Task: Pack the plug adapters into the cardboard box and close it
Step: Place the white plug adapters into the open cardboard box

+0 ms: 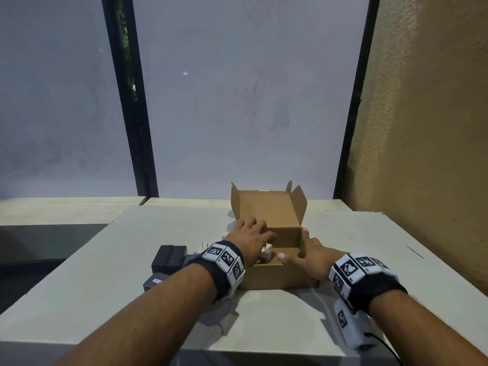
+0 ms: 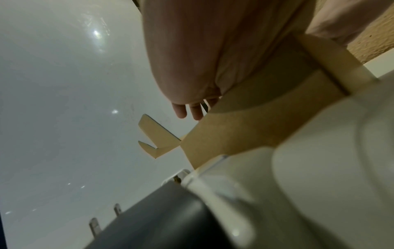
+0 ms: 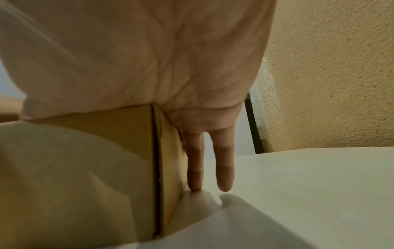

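Brown cardboard made up the open box point(image 1: 280, 270), which sat on the pale counter point(image 1: 369, 260) with its lid point(image 1: 264, 210) standing upright at the far side and the side flaps raised. The left hand point(image 1: 250, 239) lay over the box's left wall, its fingers point(image 1: 266, 233) spread and fairly straight, reaching across the rim toward the inside; what they touched within could not be made out. A white plug adapter point(image 1: 266, 253) showed just under that hand at the box's near left corner, partly hidden, so whether it was fully inside could not be told. The right hand point(image 1: 309, 256) braced the right wall of the box: its thumb point(image 1: 285, 257) lay over the near rim, and in the right wrist view the straight fingers point(image 3: 195, 165) ran down the outer side, tips reaching the counter. Neither hand was closed around anything.

Left of the box, dark grey and black plug adapters point(image 1: 169, 257) lay bunched on the counter beside the left wrist, one with metal prongs point(image 2: 94, 225) pointing up in the left wrist view. Both wrists wore black bands point(image 1: 227, 260) carrying black and white marker tiles. Behind the counter stood grey panels with black frames point(image 1: 132, 101), and a rough tan wall point(image 1: 435, 128) rose on the right.
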`<state>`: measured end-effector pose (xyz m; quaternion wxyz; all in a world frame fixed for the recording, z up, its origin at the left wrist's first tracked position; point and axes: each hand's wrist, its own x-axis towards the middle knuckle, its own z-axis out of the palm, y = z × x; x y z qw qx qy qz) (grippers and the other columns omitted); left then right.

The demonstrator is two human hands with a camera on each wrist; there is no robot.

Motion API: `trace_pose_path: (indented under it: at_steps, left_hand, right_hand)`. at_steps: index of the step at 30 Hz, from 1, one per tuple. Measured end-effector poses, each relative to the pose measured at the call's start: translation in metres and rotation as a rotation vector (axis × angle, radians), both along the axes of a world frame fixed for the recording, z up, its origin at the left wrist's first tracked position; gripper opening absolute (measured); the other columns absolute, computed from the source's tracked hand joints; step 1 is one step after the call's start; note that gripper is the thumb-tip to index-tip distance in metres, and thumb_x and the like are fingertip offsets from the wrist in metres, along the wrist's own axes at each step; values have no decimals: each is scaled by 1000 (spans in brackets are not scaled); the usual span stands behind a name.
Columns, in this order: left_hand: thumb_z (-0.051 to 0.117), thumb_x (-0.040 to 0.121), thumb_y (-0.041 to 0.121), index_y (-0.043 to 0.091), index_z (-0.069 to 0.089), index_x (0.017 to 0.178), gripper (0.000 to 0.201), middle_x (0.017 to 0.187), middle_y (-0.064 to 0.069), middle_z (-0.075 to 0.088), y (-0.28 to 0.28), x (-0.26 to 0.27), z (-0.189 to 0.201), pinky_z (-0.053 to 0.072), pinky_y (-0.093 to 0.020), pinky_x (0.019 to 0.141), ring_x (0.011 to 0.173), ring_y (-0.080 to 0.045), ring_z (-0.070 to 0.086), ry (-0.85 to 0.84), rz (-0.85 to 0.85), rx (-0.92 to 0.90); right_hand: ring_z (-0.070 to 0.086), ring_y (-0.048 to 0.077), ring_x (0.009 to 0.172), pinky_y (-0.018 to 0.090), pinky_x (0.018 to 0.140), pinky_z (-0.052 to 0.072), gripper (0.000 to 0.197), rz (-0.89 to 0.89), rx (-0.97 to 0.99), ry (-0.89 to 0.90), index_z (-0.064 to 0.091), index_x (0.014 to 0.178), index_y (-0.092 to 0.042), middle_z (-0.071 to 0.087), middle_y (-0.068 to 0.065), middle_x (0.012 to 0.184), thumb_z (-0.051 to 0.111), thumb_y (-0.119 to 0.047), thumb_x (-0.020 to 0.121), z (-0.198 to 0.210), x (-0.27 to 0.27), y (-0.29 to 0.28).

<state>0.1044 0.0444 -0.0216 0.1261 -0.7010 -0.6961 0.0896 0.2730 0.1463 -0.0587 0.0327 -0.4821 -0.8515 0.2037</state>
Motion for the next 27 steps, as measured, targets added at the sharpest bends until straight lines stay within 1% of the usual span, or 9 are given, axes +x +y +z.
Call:
trace_pose_path:
  at_steps: [2, 4, 7, 10, 13, 17, 19, 22, 27]
  left_hand:
    - [55, 92, 38, 24, 41, 143, 54, 152, -9, 28, 1, 2, 2, 16, -50, 115, 145, -33, 14, 19, 6, -18]
    - [53, 93, 40, 25, 45, 140, 50, 153, -5, 32, 2, 0, 2, 13, -52, 116, 147, -31, 10, 23, 13, -61]
    - [51, 94, 44, 32, 45, 140, 49, 144, -3, 44, 2, -3, 2, 20, -49, 110, 139, -30, 23, 12, 7, -78]
    - [51, 95, 43, 34, 40, 144, 51, 141, -4, 45, 2, -3, 3, 24, -47, 107, 132, -31, 28, 22, -2, -80]
    - [54, 93, 40, 32, 30, 148, 61, 144, -7, 37, 3, -3, 1, 22, -48, 110, 135, -33, 25, -13, -6, -49]
    - [57, 91, 40, 21, 38, 139, 55, 148, -6, 36, 5, -4, 1, 16, -50, 114, 145, -31, 16, -69, 1, -6]
    - [54, 93, 40, 25, 45, 134, 45, 150, -4, 39, 4, -5, 1, 11, -51, 115, 148, -29, 8, -58, 1, -52]
    - [50, 95, 42, 32, 44, 140, 47, 146, -5, 43, 5, -5, 0, 15, -51, 112, 144, -32, 15, -17, -3, -84]
    - [49, 95, 43, 35, 37, 146, 53, 142, -8, 41, 5, -5, 0, 22, -50, 108, 134, -32, 25, 30, 5, -105]
  right_hand:
    - [44, 33, 142, 48, 116, 39, 112, -5, -1, -7, -5, 162, -26, 32, 10, 163, 46, -84, 82, 3, 1, -1]
    - [43, 33, 143, 48, 116, 38, 112, -6, -2, -16, -6, 162, -25, 29, 10, 164, 46, -84, 82, 6, 1, -3]
    - [43, 34, 143, 49, 116, 39, 111, -6, 1, -17, -6, 162, -25, 28, 11, 165, 46, -83, 83, 6, 0, -3]
    - [44, 34, 142, 48, 115, 39, 112, -17, 15, -4, -7, 162, -24, 31, 12, 163, 47, -82, 83, 5, -1, -1]
    - [45, 34, 141, 49, 115, 39, 112, -7, 5, 18, -6, 162, -24, 33, 12, 162, 49, -82, 83, 4, -1, 0]
    - [45, 33, 141, 47, 115, 40, 112, -4, 1, 16, -5, 162, -23, 34, 12, 161, 49, -81, 83, 5, -1, -2]
    - [45, 33, 141, 47, 115, 40, 112, -7, 5, 14, -5, 162, -23, 33, 12, 162, 49, -81, 83, 7, 0, -4]
    - [42, 33, 144, 47, 117, 38, 113, -15, -1, -15, -8, 162, -23, 29, 11, 164, 46, -83, 84, 8, 0, -3]
    - [43, 34, 142, 52, 116, 38, 129, -7, -18, 22, -5, 162, -25, 33, 10, 162, 40, -95, 63, 4, -1, 1]
